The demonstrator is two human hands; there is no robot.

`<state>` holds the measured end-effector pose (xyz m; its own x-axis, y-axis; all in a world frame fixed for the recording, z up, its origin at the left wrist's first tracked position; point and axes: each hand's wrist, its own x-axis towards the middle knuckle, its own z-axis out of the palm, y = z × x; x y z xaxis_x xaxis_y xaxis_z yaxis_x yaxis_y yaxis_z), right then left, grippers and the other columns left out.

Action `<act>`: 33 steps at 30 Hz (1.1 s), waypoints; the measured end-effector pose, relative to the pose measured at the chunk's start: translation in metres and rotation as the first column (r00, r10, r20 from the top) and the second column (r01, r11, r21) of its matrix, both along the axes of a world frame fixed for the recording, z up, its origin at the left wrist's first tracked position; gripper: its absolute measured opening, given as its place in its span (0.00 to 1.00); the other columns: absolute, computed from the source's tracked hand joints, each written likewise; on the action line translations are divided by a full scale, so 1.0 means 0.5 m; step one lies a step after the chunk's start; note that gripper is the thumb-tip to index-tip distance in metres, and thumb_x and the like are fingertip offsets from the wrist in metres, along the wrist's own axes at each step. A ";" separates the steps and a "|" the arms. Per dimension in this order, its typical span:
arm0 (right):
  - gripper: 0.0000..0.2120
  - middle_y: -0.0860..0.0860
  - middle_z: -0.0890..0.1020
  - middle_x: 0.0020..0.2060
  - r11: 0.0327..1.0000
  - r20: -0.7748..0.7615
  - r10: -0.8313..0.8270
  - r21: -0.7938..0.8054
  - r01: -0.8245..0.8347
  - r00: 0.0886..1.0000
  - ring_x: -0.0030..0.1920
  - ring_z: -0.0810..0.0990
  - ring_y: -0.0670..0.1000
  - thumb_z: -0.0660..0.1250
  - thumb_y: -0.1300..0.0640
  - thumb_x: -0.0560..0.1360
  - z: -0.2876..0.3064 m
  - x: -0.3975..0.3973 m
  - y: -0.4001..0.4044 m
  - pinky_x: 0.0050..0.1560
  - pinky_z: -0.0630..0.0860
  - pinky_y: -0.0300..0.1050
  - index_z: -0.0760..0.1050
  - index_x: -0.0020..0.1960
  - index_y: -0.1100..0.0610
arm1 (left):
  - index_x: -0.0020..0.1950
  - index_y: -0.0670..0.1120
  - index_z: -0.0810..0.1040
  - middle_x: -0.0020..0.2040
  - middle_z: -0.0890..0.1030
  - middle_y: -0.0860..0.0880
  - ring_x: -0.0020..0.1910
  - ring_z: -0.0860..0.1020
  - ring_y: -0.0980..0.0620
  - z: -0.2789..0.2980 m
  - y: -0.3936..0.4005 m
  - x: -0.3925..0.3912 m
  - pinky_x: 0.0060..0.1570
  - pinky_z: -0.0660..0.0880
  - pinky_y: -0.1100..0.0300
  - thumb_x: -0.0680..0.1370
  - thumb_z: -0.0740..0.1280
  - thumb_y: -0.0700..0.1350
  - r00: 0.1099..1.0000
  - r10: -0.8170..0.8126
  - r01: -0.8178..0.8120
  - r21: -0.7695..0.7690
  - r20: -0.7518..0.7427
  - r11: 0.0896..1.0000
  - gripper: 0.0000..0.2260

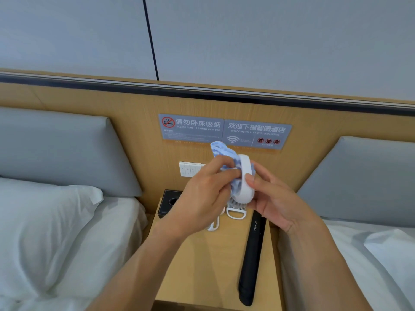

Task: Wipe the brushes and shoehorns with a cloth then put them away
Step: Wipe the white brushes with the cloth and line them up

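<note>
A white plastic brush (244, 179), oval and smooth on its back, is held up in the middle of the view, above the far end of a wooden nightstand (202, 265). It is gripped by the right hand (276, 198), which comes in from 4 o'clock; the thumb is pressed on the rounded rim and the other fingers are curled behind the body. A soft cloth (224, 153), light blue and white with a fluffy texture, is bunched against the brush at its 10 o'clock side and is pinched by the left hand (202, 196), whose thumb and forefinger are closed together on the fabric while the remaining fingers are curled under it. Just below the held brush, at 6 o'clock, a second white brush (235, 212) is seen lying on the nightstand, with short grey bristles and a loop-shaped handle; beside it at 8 o'clock a thin white looped piece (213, 226) is partly hidden by the left hand and cannot be identified. A long black shoehorn (251, 261), matte and slightly curved, is laid along the right edge of the nightstand. A black tissue box (167, 204) stands at the far left corner. A white pillow (45, 221) and grey padded headboards are found on both sides, and grey signs (224, 131) are fixed on the wood panel at 12 o'clock.
</note>
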<state>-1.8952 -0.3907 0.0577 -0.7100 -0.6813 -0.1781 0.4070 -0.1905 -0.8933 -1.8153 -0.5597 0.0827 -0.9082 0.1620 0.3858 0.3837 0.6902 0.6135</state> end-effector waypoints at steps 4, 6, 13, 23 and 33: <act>0.32 0.59 0.79 0.65 1.000 0.003 0.008 -0.005 -0.008 1.000 0.60 0.81 0.61 0.74 0.56 0.71 -0.006 0.004 0.008 0.56 0.81 0.55 0.70 0.73 0.50 | 0.54 0.42 0.80 0.55 0.73 0.50 0.47 0.75 0.50 0.016 -0.020 0.005 0.46 0.74 0.50 0.74 0.58 0.34 0.986 -0.159 0.160 -0.015 0.049 0.987 0.14; 0.33 0.58 0.80 0.64 1.000 0.006 0.019 -0.022 -0.019 1.000 0.59 0.82 0.60 0.75 0.56 0.70 -0.003 0.007 0.004 0.55 0.81 0.53 0.70 0.73 0.49 | 0.53 0.42 0.80 0.54 0.72 0.49 0.45 0.75 0.49 0.024 -0.028 -0.003 0.45 0.73 0.49 0.74 0.60 0.34 0.988 -0.152 0.154 -0.062 0.037 0.986 0.12; 0.28 0.55 0.84 0.57 0.998 0.003 -0.055 0.018 0.055 0.998 0.53 0.85 0.55 0.74 0.56 0.70 0.017 0.007 0.003 0.48 0.82 0.48 0.73 0.69 0.50 | 0.53 0.44 0.76 0.55 0.68 0.48 0.41 0.72 0.49 0.033 -0.013 -0.022 0.39 0.72 0.52 0.75 0.63 0.34 0.994 -0.089 0.100 -0.181 0.066 0.978 0.09; 0.31 0.58 0.85 0.53 0.971 0.033 -0.240 0.016 0.239 0.970 0.48 0.85 0.56 0.77 0.51 0.66 0.013 0.029 -0.005 0.42 0.83 0.47 0.74 0.68 0.50 | 0.53 0.51 0.85 0.43 0.76 0.53 0.36 0.73 0.58 -0.005 0.014 -0.016 0.37 0.71 0.64 0.66 0.80 0.46 0.987 0.092 -0.112 0.146 0.134 0.983 0.16; 0.27 0.56 0.85 0.56 0.967 -0.074 -0.249 0.033 0.252 0.966 0.50 0.86 0.54 0.74 0.48 0.69 0.014 0.045 -0.016 0.45 0.82 0.46 0.73 0.67 0.45 | 0.46 0.46 0.85 0.43 0.80 0.48 0.40 0.80 0.44 -0.011 -0.007 -0.016 0.42 0.77 0.45 0.70 0.78 0.44 0.978 0.039 -0.125 0.430 0.204 0.894 0.07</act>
